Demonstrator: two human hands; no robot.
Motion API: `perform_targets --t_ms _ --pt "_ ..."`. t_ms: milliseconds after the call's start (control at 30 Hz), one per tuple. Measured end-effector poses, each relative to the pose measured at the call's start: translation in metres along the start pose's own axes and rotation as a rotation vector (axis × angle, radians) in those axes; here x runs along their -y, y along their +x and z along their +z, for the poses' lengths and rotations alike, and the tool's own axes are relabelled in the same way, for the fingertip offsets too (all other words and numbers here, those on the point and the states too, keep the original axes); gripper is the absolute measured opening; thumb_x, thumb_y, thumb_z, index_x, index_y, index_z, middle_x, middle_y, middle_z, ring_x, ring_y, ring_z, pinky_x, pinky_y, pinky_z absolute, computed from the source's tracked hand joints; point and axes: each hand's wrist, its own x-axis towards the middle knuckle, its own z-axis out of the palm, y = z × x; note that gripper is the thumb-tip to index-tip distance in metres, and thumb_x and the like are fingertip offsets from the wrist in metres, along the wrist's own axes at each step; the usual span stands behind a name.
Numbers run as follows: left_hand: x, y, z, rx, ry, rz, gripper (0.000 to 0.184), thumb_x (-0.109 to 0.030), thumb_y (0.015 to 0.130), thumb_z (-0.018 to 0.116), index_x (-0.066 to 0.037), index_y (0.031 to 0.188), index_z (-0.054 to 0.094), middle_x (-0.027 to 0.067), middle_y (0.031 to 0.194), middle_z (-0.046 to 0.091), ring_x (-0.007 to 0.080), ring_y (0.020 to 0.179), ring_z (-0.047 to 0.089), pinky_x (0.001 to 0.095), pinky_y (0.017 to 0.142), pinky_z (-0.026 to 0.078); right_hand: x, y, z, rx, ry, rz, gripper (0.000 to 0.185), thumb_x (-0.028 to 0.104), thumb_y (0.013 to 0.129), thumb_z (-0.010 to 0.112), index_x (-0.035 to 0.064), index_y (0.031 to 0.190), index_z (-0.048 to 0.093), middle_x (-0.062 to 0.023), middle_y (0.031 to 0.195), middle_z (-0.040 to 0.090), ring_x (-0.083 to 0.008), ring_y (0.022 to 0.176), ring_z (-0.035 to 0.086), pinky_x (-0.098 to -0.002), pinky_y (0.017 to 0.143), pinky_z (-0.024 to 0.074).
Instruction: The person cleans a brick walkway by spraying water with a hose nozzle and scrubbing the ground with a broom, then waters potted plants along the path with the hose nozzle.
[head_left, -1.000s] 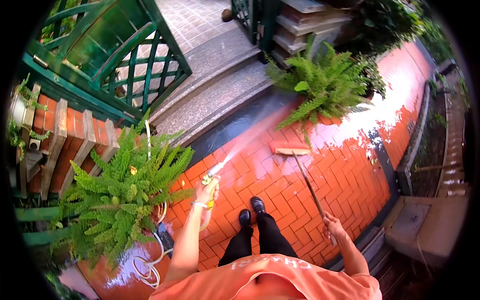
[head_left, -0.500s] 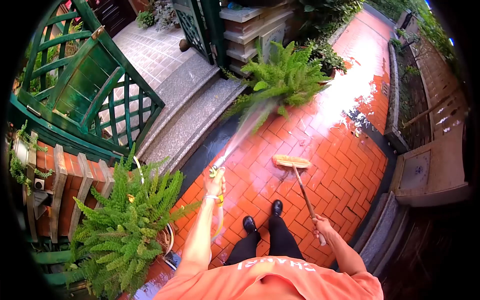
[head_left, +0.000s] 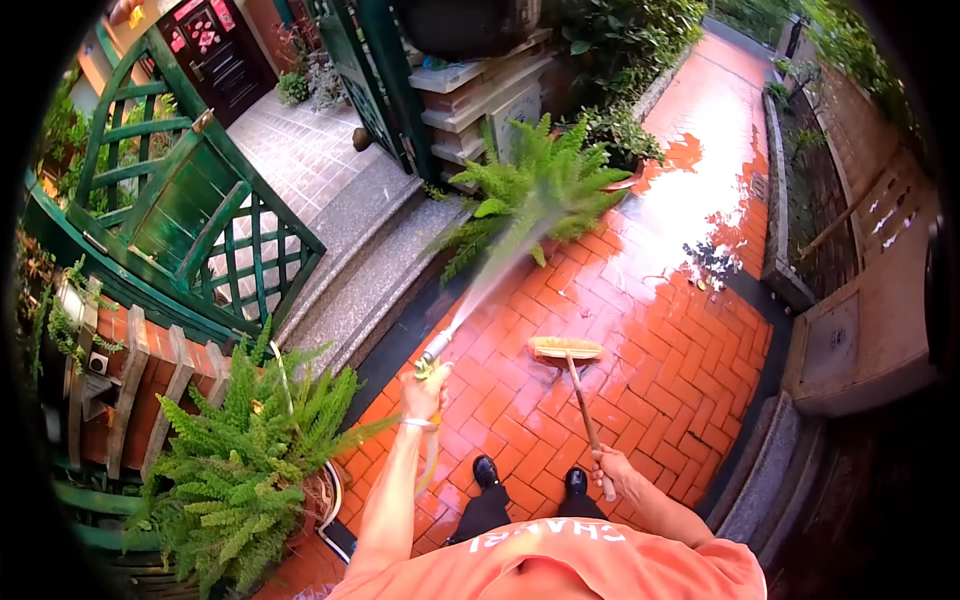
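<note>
My left hand (head_left: pixel 424 392) is closed round a hose nozzle (head_left: pixel 437 347), from which a spray of water (head_left: pixel 495 275) fans out forward toward a potted fern (head_left: pixel 535 190). A yellow hose (head_left: pixel 430 465) hangs down behind that wrist. In my right hand (head_left: pixel 612 468) is the wooden handle of a broom (head_left: pixel 584 408), fingers wrapped near its end. The broom's pale, wide head (head_left: pixel 565 348) rests on the wet orange brick paving (head_left: pixel 660 370) ahead of my feet.
At left stand a green lattice gate (head_left: pixel 190 200) and a large fern (head_left: pixel 235 470) in a pot. Granite steps (head_left: pixel 365 250) rise toward a tiled entry. Along the right run a low kerb (head_left: pixel 775 200) and a wall (head_left: pixel 850 340). Standing water shines on the path.
The broom and my right hand have shifted slightly left in view. My feet have moved apart and lower in view. Water still sprays from the nozzle, reaching the far fern.
</note>
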Motion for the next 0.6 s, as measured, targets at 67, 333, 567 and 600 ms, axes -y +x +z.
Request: perform_targets --t_ms 67,333,567,600 --pt "-0.008 -0.013 0.026 0.006 0.052 0.037 0.023 -0.015 0.084 0.065 0.001 0.07 0.058 0.004 0.054 0.051 0.011 0.041 0.049 0.0257 0.035 0.036 0.0 -0.003 -0.022 0.025 0.032 -0.018 0.004 0.009 0.092 0.045 0.0122 0.092 0.043 -0.0006 0.056 0.04 -0.0095 0.041 0.038 -0.0267 0.035 0.0348" --pt "-0.023 -0.027 0.127 -0.056 0.208 0.047 0.029 -0.022 0.084 0.065 -0.003 0.064 0.055 0.0014 0.049 0.048 0.0106 0.038 0.047 0.0256 0.033 0.035 0.019 -0.017 -0.146 0.243 0.416 -0.004 0.003 0.007 0.09 0.043 0.0063 0.093 0.042 -0.0022 0.069 0.047 -0.0054 0.049 0.039 -0.0174 0.04 0.0341" --pt "-0.06 -0.031 0.21 -0.019 0.345 0.075 0.041 -0.033 0.086 0.064 -0.005 0.058 0.051 0.0029 0.046 0.047 0.0118 0.036 0.047 0.0276 0.033 0.035 0.012 -0.023 -0.18 0.285 0.484 0.032 0.002 0.005 0.089 0.043 0.0052 0.091 0.041 -0.0054 0.071 0.051 -0.0065 0.048 0.043 -0.02 0.04 0.0378" --pt "-0.066 -0.028 0.219 -0.033 0.365 0.068 0.042 -0.034 0.086 0.064 -0.005 0.058 0.051 0.0032 0.046 0.048 0.0122 0.036 0.047 0.0277 0.033 0.036 0.01 -0.02 -0.181 0.289 0.491 0.035 0.002 0.005 0.089 0.043 0.0052 0.091 0.041 -0.0054 0.071 0.051 -0.0065 0.048 0.043 -0.02 0.04 0.0378"
